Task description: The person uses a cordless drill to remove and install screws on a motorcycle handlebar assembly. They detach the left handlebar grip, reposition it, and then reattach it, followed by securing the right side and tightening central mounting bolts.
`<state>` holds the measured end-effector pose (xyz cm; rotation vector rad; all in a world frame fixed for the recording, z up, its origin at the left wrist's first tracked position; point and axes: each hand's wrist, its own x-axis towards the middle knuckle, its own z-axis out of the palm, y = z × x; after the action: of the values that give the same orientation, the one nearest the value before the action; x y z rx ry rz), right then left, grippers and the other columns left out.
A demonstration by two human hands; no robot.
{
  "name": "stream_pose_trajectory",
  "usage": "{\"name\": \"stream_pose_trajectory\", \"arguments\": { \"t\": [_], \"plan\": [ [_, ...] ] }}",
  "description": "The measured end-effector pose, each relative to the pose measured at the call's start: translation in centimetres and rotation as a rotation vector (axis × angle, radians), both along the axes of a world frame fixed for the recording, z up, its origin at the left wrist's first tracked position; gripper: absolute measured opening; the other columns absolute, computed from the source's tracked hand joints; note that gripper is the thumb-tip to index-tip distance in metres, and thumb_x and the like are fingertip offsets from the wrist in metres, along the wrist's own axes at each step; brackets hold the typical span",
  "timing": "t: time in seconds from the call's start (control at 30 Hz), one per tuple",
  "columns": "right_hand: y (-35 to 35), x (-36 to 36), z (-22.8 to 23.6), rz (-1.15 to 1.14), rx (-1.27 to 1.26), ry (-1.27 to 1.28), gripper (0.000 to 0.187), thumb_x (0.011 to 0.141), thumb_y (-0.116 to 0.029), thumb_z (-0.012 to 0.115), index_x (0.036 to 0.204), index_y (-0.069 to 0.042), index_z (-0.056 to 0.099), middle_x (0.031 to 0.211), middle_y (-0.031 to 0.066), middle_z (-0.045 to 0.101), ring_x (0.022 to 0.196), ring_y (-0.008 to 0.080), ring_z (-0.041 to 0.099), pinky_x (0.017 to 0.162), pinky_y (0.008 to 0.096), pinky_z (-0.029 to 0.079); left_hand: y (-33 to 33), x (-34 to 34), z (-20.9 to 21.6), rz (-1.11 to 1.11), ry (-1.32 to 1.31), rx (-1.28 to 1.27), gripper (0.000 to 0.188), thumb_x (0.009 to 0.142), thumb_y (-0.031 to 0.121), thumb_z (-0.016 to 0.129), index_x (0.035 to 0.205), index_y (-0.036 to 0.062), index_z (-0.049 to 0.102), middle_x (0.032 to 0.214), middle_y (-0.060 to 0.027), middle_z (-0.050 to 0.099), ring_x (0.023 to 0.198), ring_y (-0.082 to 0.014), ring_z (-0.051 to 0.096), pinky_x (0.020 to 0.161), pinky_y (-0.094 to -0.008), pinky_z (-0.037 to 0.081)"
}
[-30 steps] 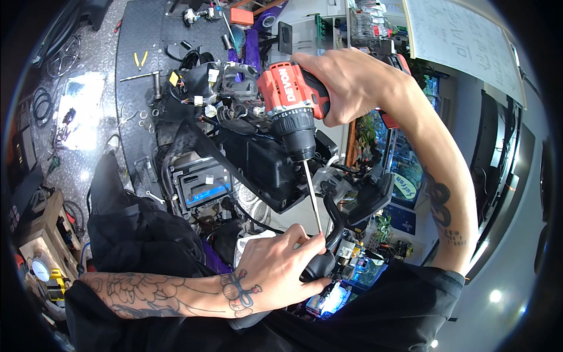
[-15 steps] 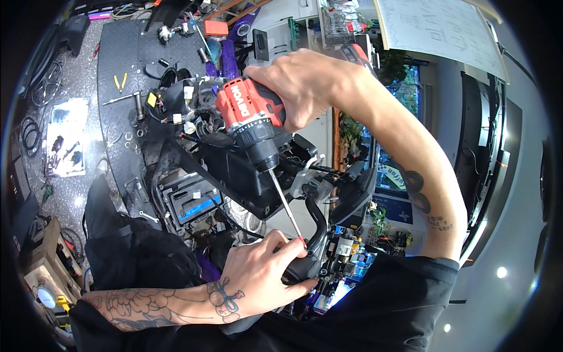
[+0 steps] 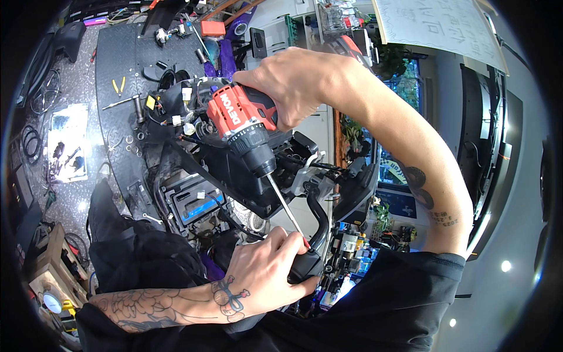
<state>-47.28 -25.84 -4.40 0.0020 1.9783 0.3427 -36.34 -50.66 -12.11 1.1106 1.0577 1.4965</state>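
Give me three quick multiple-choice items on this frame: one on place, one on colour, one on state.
1. Where is the tip of the long bit?
A. by the left hand's fingers
B. on the floor
C. in the air above the drill

2. What colour is the drill body?
A. yellow
B. red and black
C. green

3. What is the right hand doing?
A. hanging free
B. holding pliers
C. closed on the drill

Answers:
1 A, the tip ends at the left hand.
2 B, red housing, black chuck.
3 C, fingers wrap its handle.

One head-worn fisheye view looks steeply down, close over both hands, the drill point(image 3: 243, 126) and the black machine point(image 3: 234, 176); edges curve.
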Motion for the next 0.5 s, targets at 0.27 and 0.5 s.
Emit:
{"name": "stream_pose_trajectory", "arguments": {
  "t": [0.27,0.5],
  "plan": [
    [-0.47,-0.65,0.05,0.041,0.017,0.010,0.072,0.062,-0.020,0.084,0.129,-0.009,0.061,0.087,0.0178,0.074,0.090,0.0405,0.072,0.079,0.0484,0.059,0.42,0.12,0.54,-0.005,0.051,0.003,0.050,0.075,0.033,0.088,0.102,0.0050,0.058,0.096,-0.0096,0.060,0.064,-0.0284,0.068,0.057,-0.0404,0.058],
    [0.29,-0.69,-0.47,0.004,-0.028,0.005,0.072,0.063,-0.020,0.083,0.131,-0.010,0.060,0.089,0.0171,0.074,0.092,0.0404,0.071,0.079,0.0497,0.057,0.51,-0.08,0.63,-0.026,0.049,-0.007,0.048,0.076,0.033,0.087,0.102,0.0050,0.059,0.095,-0.0095,0.060,0.064,-0.0282,0.069,0.057,-0.0399,0.058]
  ]
}}
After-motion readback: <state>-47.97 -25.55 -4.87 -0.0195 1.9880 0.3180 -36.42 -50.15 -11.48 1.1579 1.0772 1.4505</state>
